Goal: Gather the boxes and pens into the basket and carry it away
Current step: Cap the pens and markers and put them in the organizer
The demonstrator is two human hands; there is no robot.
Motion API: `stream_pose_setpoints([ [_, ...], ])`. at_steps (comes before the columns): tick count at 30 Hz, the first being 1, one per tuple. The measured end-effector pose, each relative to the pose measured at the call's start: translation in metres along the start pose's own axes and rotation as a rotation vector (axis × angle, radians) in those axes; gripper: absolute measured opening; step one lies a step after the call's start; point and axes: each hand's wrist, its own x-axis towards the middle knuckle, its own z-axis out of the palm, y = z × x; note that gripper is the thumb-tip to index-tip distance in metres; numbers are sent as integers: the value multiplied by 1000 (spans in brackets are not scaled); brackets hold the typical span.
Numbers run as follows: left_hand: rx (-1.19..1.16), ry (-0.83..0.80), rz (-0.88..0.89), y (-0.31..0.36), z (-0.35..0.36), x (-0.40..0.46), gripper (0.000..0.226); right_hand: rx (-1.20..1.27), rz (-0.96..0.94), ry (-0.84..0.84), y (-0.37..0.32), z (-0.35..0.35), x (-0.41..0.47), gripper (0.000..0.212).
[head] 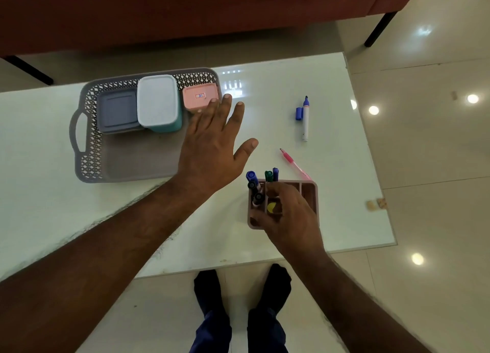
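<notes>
A grey lattice basket [90, 151] sits on the white table at the left. Inside it along the far side stand a grey box [118, 110], a white-lidded teal box [158, 102] and a pink box [198, 96]. My left hand [212, 145] hovers flat and open over the basket's right edge, fingers spread near the pink box. My right hand [287, 214] grips a pink pen holder [309, 193] holding several markers [252, 179]. A blue-capped white marker [305, 119] and a pink pen [293, 163] lie loose on the table beyond the holder.
The white table [344, 220] ends close to me and at the right, over a glossy tiled floor [437, 167]. A red sofa [185, 10] with black legs stands behind the table. My feet [241, 294] are beneath the near edge.
</notes>
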Motion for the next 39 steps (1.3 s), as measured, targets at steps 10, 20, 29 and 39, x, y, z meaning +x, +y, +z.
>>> stream_pose_setpoints([
  [10,-15,-68,90,2,-2,38,72,49,-3,398,42,-68,38,31],
  [20,85,-316,287,50,35,111,70,-204,179,123,64,-64,169,45],
  [29,228,-355,261,73,72,152,63,-201,243,105,70,-54,200,47],
  [39,33,-246,160,92,85,176,48,86,454,129,87,-58,197,28],
])
